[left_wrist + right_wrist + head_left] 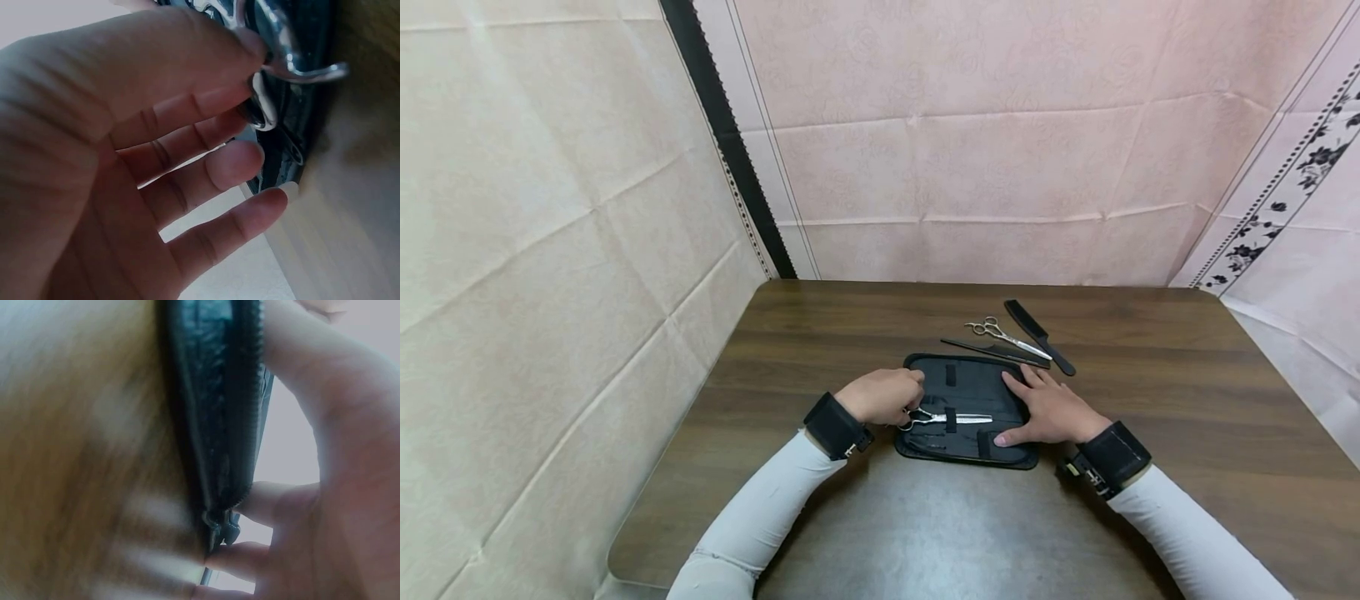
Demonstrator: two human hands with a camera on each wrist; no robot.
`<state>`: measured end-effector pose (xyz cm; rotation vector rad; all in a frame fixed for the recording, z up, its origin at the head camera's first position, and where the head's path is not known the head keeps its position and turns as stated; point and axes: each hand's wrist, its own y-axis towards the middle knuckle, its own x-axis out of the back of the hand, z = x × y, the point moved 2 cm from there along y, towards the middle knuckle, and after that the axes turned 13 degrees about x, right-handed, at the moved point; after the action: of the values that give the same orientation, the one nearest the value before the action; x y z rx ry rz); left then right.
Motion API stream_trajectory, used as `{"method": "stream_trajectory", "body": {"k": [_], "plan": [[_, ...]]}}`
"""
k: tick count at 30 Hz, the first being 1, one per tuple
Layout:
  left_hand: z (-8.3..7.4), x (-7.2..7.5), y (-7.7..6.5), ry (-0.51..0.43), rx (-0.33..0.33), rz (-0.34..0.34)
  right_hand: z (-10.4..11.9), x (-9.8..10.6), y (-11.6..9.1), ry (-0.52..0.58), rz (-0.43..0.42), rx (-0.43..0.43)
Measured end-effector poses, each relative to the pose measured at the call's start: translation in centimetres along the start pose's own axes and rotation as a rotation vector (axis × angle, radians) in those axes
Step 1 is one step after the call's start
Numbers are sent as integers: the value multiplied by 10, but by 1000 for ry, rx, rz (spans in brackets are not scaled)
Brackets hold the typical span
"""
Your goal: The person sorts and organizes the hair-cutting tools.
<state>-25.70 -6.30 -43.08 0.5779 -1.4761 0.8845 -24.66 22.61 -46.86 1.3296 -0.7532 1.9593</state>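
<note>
A black zip case lies spread open on the wooden table. Silver scissors lie across it, their blades under a small strap. At the case's left edge my left hand pinches the scissors' handle between thumb and forefinger; the left wrist view shows the metal finger rings at the fingertips, with the other fingers loosely bent. My right hand rests spread on the case's right side, thumb near the front corner. In the right wrist view the zip edge runs beside the thumb.
Behind the case lie a black comb with a thin tail, a second pair of silver scissors and a wider black comb with a handle. The wooden table meets cloth-covered walls at its back and left.
</note>
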Motion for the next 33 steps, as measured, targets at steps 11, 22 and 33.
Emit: {"method": "stream_trajectory", "body": {"k": [11, 22, 33], "plan": [[-1, -1, 0, -20, -3, 11, 0, 0, 0, -7, -3, 8], [-4, -2, 3, -29, -28, 3, 1, 2, -1, -3, -7, 7], [-7, -8, 7, -20, -41, -26, 1, 2, -1, 0, -8, 7]]}}
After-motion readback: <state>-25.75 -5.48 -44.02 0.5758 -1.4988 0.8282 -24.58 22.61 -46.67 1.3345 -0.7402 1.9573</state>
